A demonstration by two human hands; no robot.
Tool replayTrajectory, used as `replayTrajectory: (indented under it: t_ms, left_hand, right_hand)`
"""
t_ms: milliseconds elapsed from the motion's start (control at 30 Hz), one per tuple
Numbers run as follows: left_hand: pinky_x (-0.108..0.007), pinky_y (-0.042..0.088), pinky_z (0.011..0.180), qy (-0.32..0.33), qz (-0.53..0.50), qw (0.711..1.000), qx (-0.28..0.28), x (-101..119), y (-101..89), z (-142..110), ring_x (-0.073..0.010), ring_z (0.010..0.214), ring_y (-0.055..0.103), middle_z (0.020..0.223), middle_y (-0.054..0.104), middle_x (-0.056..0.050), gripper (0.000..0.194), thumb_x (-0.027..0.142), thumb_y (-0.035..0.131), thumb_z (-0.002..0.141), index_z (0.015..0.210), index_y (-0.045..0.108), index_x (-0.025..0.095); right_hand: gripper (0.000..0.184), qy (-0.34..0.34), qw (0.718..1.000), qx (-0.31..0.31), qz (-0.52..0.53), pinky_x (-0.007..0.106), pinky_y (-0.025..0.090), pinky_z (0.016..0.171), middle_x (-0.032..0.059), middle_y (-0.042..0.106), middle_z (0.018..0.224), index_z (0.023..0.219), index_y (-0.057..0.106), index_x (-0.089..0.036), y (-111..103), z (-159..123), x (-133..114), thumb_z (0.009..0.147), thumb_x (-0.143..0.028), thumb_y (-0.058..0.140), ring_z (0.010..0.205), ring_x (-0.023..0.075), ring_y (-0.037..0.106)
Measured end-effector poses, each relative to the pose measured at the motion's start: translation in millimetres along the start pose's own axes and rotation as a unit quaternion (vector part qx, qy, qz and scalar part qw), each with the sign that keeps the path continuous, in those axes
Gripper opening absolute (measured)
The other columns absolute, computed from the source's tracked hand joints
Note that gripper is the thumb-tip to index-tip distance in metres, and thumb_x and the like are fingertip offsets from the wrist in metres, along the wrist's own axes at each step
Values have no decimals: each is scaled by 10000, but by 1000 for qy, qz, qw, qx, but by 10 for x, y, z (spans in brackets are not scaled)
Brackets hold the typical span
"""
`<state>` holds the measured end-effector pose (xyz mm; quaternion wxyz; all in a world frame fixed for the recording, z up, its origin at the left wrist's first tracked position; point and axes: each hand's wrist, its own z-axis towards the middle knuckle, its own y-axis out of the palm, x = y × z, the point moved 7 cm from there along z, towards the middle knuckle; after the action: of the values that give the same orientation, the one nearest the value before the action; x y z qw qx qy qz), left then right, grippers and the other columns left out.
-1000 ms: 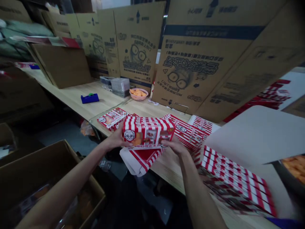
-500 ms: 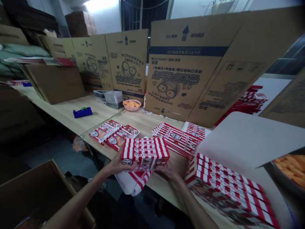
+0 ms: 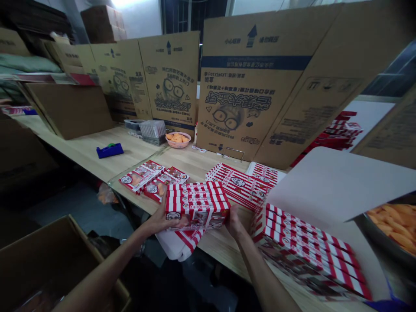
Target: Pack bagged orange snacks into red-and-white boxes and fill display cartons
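A stack of red-and-white striped snack boxes (image 3: 198, 203) is held between my two hands over the table's near edge. My left hand (image 3: 162, 219) grips its left end, with fingers along the front. My right hand (image 3: 233, 222) is closed against the right end. Below the stack, a striped sheet of packaging with a white underside (image 3: 178, 245) hangs over the edge. Just behind lie striped boxes with clear windows (image 3: 143, 175). Flat striped cartons (image 3: 234, 182) are piled to the right, and a row of filled striped boxes (image 3: 308, 247) stands near my right forearm.
Tall cardboard sheets (image 3: 247, 86) line the back. On the table (image 3: 130, 134) are a blue tape dispenser (image 3: 110, 150), clear plastic trays (image 3: 152, 131) and a pink basket (image 3: 178, 140) of orange pieces. An open carton (image 3: 42, 247) sits lower left; a bowl of orange pieces (image 3: 396, 225) is at right.
My right hand has shifted from under the stack's lower right corner up to its right end. The stack has tipped slightly, with more of its front showing. The view has moved a little.
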<state>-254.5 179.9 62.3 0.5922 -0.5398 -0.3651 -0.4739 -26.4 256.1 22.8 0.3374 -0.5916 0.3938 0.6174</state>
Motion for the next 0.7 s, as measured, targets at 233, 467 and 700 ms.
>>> replayTrajectory:
  t_ms: [233,467,700]
  left_hand:
    - [-503,261,1117,-17,-20,999,27,-31,-30,1,-370,1357,310,1477,340,-174,1197,614,735,586,1489,63,207]
    - [-487,158,1151,-19,21,998,60,-44,-103,-13,-367,1402,197,1514,276,-160,1188,583,759,565,1483,112,199]
    - [-510,251,1115,-48,11,997,62,-99,-45,-71,-375,1290,414,1409,448,-160,1094,564,747,572,1459,215,207]
  right_hand:
    - [1071,-110,963,38,-242,495,107,1155,98,183,1555,1490,155,-246,-77,-156,-711,653,-855,429,1442,274,67]
    - [1388,-104,740,-277,-604,610,34,1103,218,149,1536,1496,102,-203,897,199,-1362,387,-548,862,1418,398,61]
    - [1365,-126,638,-303,-697,617,281,1023,268,241,1472,1486,124,-167,963,266,-1108,356,-221,888,1311,466,276]
